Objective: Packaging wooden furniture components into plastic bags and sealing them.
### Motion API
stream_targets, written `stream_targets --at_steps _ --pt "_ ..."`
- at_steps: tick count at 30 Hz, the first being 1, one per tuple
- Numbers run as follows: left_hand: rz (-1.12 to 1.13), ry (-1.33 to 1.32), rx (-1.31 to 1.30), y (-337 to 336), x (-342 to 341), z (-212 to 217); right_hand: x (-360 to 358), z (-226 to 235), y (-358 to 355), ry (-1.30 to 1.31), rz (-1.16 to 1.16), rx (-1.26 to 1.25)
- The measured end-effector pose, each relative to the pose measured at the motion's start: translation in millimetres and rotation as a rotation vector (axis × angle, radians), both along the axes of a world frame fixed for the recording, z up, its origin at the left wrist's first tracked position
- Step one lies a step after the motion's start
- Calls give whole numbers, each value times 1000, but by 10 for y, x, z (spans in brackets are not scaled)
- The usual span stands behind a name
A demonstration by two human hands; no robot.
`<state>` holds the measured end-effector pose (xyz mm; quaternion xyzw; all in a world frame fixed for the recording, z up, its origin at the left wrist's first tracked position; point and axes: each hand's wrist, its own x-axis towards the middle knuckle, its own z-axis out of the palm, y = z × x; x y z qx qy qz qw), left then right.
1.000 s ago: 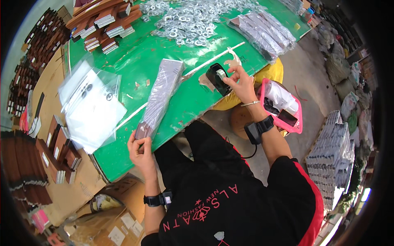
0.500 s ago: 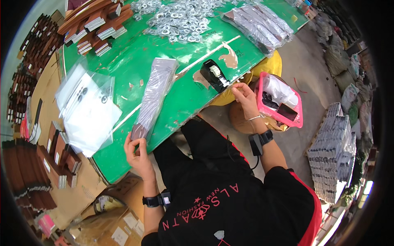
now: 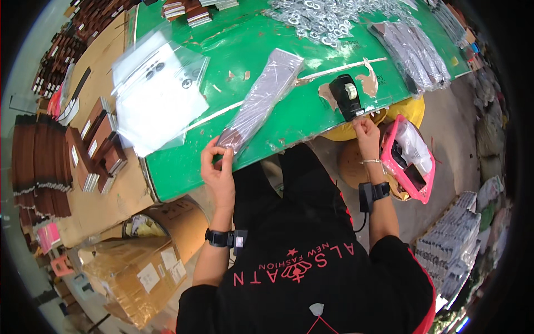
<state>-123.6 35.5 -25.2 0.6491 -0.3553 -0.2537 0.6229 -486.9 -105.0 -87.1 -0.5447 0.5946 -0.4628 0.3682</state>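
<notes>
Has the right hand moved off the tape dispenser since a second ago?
Yes. The right hand has come back from the top of the black tape dispenser to the table's near edge, just below it.

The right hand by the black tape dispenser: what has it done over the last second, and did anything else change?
The right hand left the top of the black tape dispenser, drew back off the table edge, and now pinches at the dispenser's near end. The left hand kept its fingers on the near end of the long clear-wrapped packet. The green table and the pile of metal rings look unchanged.
</notes>
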Motion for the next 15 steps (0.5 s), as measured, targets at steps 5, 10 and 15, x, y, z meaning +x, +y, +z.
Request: stream_targets --at_steps 5,10,15 --pt "2 54 -47 -20 -81 -54 -39 -50 -61 127 -13 7" --pt "16 -53 -3 43 -27 -43 42 -13 116 17 -26 -26" --pt "15 -32 -16 36 -8 -69 106 536 161 126 -1 -66"
